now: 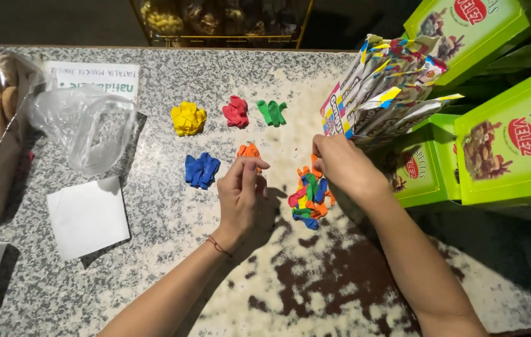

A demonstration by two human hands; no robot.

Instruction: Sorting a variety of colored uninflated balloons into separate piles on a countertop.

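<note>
- My left hand (240,193) sits near the middle of the stone counter (172,274), fingers pinched nearly closed; whether they grip one of the orange balloons (249,150) just past them at 12 o'clock, I cannot tell.
- My right hand (340,165) curls down over the top of the mixed balloon heap (309,196), fingertips hidden, so I cannot tell what it has hold of.
- Done, as I judge it: small sorted piles lie apart at 11 to 12 o'clock — yellow balloons (188,118), red balloons (236,112), green balloons (271,112), blue balloons (201,170), and a few orange ones.
- Left: the mixed heap between my hands still holds many colours.
- Room: bare counter at 6 o'clock. A clear plastic bag (87,128) and white paper square (87,216) crowd 9 o'clock; green boxes (509,143) and striped packets (381,87) wall off 2 o'clock, close to my right hand.
</note>
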